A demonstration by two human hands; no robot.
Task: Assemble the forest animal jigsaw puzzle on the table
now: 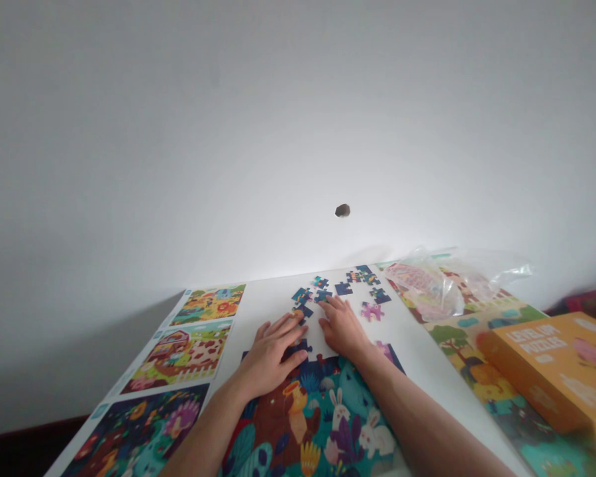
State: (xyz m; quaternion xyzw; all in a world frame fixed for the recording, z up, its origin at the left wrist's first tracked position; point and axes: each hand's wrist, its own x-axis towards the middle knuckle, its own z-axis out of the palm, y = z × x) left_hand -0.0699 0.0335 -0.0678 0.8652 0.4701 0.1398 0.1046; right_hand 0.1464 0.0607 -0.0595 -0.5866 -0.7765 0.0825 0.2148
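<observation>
A partly joined jigsaw puzzle (298,424) with rabbits, a bear and plants lies on the white table in front of me. My left hand (273,354) rests flat over its upper left edge, fingers stretched toward a dark puzzle piece (304,311). My right hand (344,328) reaches past the upper edge, thumb and fingers apart. Its fingertips are at a dark blue piece (322,295) among the loose ones; I cannot tell whether they press on it. Close by lie another blue piece (344,289), a pink piece (372,311) and several more.
Three picture cards stand in a column at left, including a farm card (183,354). At right, an orange puzzle box (551,358) and a clear plastic bag (427,285) lie on a colourful sheet (451,338). A white wall (278,165) with a hole rises behind.
</observation>
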